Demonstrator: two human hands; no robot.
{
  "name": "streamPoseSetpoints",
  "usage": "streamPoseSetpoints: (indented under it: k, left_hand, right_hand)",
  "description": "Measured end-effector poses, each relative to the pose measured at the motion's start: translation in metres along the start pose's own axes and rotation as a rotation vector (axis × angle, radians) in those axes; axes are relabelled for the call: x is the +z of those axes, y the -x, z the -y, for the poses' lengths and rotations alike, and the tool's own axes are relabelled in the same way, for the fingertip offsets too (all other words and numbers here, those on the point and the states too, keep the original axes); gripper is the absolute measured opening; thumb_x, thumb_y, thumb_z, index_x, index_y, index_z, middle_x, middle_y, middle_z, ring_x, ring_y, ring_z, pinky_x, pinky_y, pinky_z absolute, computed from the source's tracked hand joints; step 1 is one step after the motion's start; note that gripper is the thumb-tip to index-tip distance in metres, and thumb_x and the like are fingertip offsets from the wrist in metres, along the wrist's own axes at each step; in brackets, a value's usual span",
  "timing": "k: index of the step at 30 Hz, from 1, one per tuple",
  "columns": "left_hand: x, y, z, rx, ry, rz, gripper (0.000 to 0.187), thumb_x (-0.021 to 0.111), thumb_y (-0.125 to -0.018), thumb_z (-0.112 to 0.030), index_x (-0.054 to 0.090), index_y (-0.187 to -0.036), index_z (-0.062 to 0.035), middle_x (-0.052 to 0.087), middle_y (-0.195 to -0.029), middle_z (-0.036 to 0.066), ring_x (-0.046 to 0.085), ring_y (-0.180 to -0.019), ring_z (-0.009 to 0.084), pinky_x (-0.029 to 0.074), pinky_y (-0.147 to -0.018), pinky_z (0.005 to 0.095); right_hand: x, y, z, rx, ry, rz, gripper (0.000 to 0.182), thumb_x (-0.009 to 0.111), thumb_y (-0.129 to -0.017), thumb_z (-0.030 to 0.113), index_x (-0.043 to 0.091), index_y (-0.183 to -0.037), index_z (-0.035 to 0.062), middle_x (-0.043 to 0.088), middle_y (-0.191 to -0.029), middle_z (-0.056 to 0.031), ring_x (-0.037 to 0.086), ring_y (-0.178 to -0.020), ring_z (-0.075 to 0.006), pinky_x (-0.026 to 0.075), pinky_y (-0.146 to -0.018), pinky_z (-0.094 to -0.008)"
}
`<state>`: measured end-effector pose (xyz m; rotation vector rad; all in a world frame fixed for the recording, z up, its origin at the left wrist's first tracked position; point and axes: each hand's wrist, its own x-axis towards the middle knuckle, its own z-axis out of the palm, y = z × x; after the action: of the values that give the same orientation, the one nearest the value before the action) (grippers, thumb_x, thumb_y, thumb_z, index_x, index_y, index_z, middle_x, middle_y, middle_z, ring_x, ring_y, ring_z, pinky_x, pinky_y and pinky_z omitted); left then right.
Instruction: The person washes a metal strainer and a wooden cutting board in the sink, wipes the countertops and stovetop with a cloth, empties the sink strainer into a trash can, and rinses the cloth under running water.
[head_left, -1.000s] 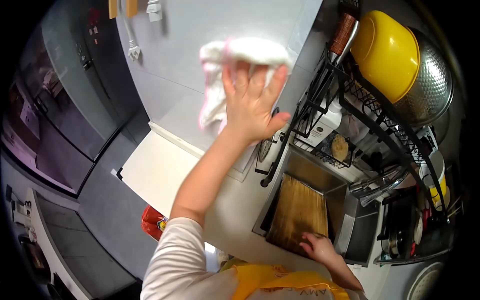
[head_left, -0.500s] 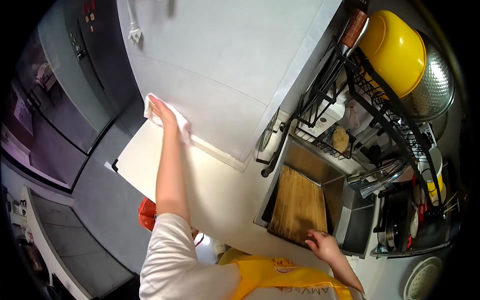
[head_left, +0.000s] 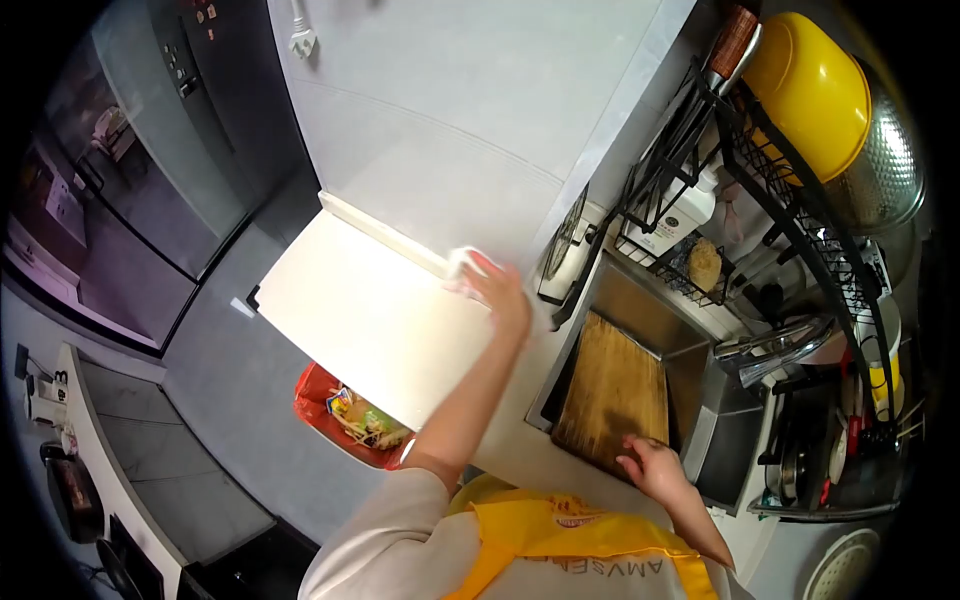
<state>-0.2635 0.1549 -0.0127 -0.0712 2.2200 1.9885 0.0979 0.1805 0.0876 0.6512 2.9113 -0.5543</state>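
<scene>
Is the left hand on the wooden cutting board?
No, the left hand is on a white cloth, away from the wooden cutting board.

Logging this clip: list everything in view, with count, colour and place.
Counter: one, cream, centre
Wall: pale grey, top
Plug: one, white, against wall
Floor: grey, left
Bin liner: one, red, below counter, holding scraps
Sink: one, steel, right of centre
Board: one, brown, in sink
Faucet: one, silver, over sink
Rack: black, right
Bowl: one, yellow, upper right
Metal vessel: one, silver, beside bowl
Bottle: one, white, in rack
Utensils: mixed colours, right, too crowded to count
Cloth: one, white and pink, at left hand
Apron: one, yellow, bottom
Left hand: one, bare, blurred, near wall
Right hand: one, bare, at board's near edge
</scene>
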Motion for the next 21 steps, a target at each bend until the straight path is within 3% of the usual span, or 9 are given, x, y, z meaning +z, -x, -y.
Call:
streamPoseSetpoints:
  k: [3, 6, 11, 13, 14, 16, 18, 20, 21]
  left_hand:
    - [0.001, 0.067, 0.008, 0.036, -0.084, 0.061, 0.078, 0.050, -0.091, -0.011, 0.005, -0.154, -0.0100, 0.008, -0.158, 0.022, 0.011, -0.145, 0.0365, 0.010, -0.117, 0.0491]
    - [-0.035, 0.078, 0.019, 0.069, 0.583, 0.429, 0.081, 0.052, -0.089, -0.003, 0.004, -0.154, -0.0096, 0.020, -0.155, 0.017, 0.032, -0.136, 0.0326, 0.024, -0.112, 0.0498]
    - [-0.123, 0.061, 0.013, -0.120, 1.370, 0.606, 0.057, 0.049, -0.097, -0.021, 0.025, -0.148, -0.0125, 0.038, -0.147, 0.013, 0.041, -0.132, 0.0342, 0.035, -0.109, 0.0548]
    - [-0.180, 0.034, 0.012, 0.018, 1.280, 0.573, 0.056, 0.050, -0.097, -0.021, 0.026, -0.147, -0.0160, 0.039, -0.145, 0.017, 0.042, -0.131, 0.0360, 0.033, -0.110, 0.0575]
    - [-0.210, 0.007, 0.017, -0.023, 1.106, 0.438, 0.062, 0.059, -0.091, -0.012, 0.026, -0.144, -0.0111, 0.045, -0.137, 0.017, 0.053, -0.120, 0.0324, 0.046, -0.101, 0.0492]
    - [-0.265, -0.025, 0.010, 0.017, 0.015, 0.072, 0.069, 0.063, -0.088, -0.010, 0.024, -0.145, -0.0051, 0.048, -0.133, 0.019, 0.062, -0.102, 0.0291, 0.054, -0.088, 0.0390]
    - [-0.305, -0.053, 0.039, 0.428, -0.661, -0.204, 0.074, 0.062, -0.089, -0.025, 0.025, -0.144, 0.0067, 0.036, -0.145, 0.028, 0.039, -0.132, 0.0392, 0.032, -0.111, 0.0481]
    - [-0.290, -0.072, 0.077, 0.389, -0.401, 0.087, 0.078, 0.055, -0.091, -0.042, 0.025, -0.147, 0.0049, 0.026, -0.150, 0.030, 0.019, -0.143, 0.0412, 0.015, -0.117, 0.0460]
    - [-0.264, -0.058, 0.069, 0.394, -0.823, 0.112, 0.080, 0.051, -0.092, -0.046, 0.025, -0.147, 0.0047, 0.023, -0.152, 0.029, 0.018, -0.144, 0.0404, 0.015, -0.118, 0.0444]
  right_hand:
    - [-0.002, 0.003, 0.008, -0.022, 0.002, 0.025, 0.035, 0.066, -0.087, 0.023, 0.058, -0.115, 0.0044, 0.068, -0.099, -0.0136, 0.065, -0.091, -0.0344, 0.053, -0.077, -0.0419]
    - [0.002, 0.013, 0.010, -0.013, -0.008, 0.024, 0.035, 0.065, -0.088, 0.024, 0.057, -0.117, 0.0052, 0.068, -0.100, -0.0142, 0.065, -0.091, -0.0354, 0.053, -0.077, -0.0425]
    - [0.009, 0.024, 0.012, -0.030, -0.022, 0.046, 0.036, 0.065, -0.088, 0.024, 0.057, -0.118, 0.0063, 0.067, -0.102, -0.0151, 0.064, -0.092, -0.0362, 0.052, -0.077, -0.0428]
    - [0.013, 0.031, 0.011, -0.012, -0.026, 0.052, 0.036, 0.065, -0.088, 0.024, 0.057, -0.118, 0.0067, 0.067, -0.103, -0.0152, 0.064, -0.092, -0.0364, 0.052, -0.077, -0.0429]
    - [0.014, 0.034, 0.010, -0.011, -0.041, 0.044, 0.036, 0.066, -0.088, 0.023, 0.057, -0.119, 0.0066, 0.067, -0.103, -0.0156, 0.064, -0.092, -0.0364, 0.052, -0.077, -0.0430]
    - [0.017, 0.041, 0.004, -0.004, -0.056, 0.033, 0.036, 0.066, -0.088, 0.023, 0.057, -0.119, 0.0066, 0.067, -0.103, -0.0159, 0.064, -0.093, -0.0364, 0.052, -0.077, -0.0431]
    - [0.024, 0.050, -0.002, 0.013, -0.054, 0.022, 0.037, 0.067, -0.087, 0.022, 0.057, -0.119, 0.0068, 0.067, -0.103, -0.0166, 0.064, -0.092, -0.0367, 0.052, -0.077, -0.0431]
    - [0.026, 0.057, -0.004, 0.060, -0.056, 0.045, 0.038, 0.067, -0.087, 0.022, 0.057, -0.120, 0.0066, 0.067, -0.103, -0.0168, 0.065, -0.092, -0.0366, 0.053, -0.077, -0.0427]
    - [0.027, 0.060, -0.003, 0.090, -0.052, 0.071, 0.038, 0.068, -0.087, 0.021, 0.058, -0.120, 0.0063, 0.067, -0.103, -0.0169, 0.065, -0.092, -0.0365, 0.053, -0.078, -0.0424]
